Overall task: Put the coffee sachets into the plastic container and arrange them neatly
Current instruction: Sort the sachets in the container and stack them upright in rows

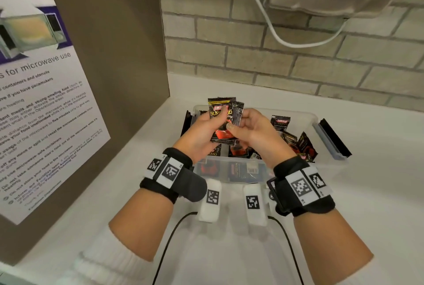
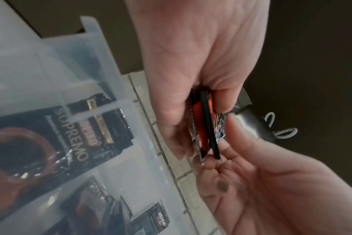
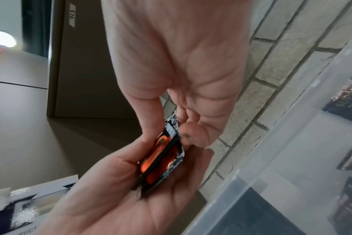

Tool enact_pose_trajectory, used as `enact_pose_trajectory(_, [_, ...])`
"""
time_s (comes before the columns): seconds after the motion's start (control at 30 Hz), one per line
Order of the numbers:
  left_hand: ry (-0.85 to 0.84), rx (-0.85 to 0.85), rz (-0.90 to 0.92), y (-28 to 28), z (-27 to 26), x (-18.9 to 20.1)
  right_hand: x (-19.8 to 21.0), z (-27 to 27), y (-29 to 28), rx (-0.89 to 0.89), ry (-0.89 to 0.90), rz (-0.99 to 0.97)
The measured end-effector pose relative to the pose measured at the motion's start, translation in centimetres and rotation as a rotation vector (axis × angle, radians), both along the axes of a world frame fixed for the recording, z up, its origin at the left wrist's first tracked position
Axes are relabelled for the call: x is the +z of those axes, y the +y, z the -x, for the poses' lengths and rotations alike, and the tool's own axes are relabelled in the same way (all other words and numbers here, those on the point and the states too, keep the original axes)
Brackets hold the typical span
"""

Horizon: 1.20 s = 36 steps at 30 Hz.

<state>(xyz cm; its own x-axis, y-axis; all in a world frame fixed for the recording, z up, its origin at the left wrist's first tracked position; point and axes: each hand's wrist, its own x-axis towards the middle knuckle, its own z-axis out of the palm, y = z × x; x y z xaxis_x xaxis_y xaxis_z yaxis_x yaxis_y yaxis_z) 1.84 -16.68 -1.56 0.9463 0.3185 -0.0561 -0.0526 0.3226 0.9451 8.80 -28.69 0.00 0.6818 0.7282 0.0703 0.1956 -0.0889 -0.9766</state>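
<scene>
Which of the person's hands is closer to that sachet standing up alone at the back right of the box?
The right hand: the upright sachet stands just beyond it to the right. The left hand is on the far side, across the held sachets.

Loose sachets (image 1: 300, 143) crowded the container's (image 1: 320, 128) right half (its top stood open). A cabinet panel (image 1: 119, 55) walled the left, while bare bench (image 1: 378, 181) lay rightward.

White counter (image 1: 378, 193) (holds container (image 1: 325, 145)).

Black wrist straps (image 1: 169, 179) with white square-code tags, black cables (image 1: 167, 243), and white ribbed sleeves (image 1: 110, 264).
</scene>
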Motion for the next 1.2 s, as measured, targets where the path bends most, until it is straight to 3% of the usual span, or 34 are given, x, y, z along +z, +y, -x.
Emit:
enact_pose_trajectory(0.27, [-0.055, 0.319, -0.437, 0.8, 0.8, -0.1, -0.4, -0.7, 0.5, -0.169, -0.162, 0.036])
enact_pose_trajectory(0.37, [-0.067, 0.373, -0.473, 1.5, 1.2, -0.1, -0.5, -0.6, 0.9, -0.158, -0.148, 0.045])
enact_pose_trajectory(0.73, [0.008, 0.369, -0.35, 2.4, 1.7, 0.2, -0.4, 0.0, 1.2, -0.12, 0.003, -0.004])
enact_pose_trajectory(0.87, [0.047, 0.375, -0.421, 3.0, 2.0, 0.6, 0.2, -0.1, 1.2, -0.054, -0.014, 0.068])
enact_pose_trajectory(1.03, [0.065, 0.37, -0.541, 3.8, 2.4, 0.9, 0.4, -0.2, 2.0, -0.097, -0.031, 0.101])
enact_pose_trajectory(1.2, [0.124, 0.27, -0.73, 4.5, 2.7, 0.9, 0.3, -0.2, 2.5, -0.023, 0.068, 0.223])
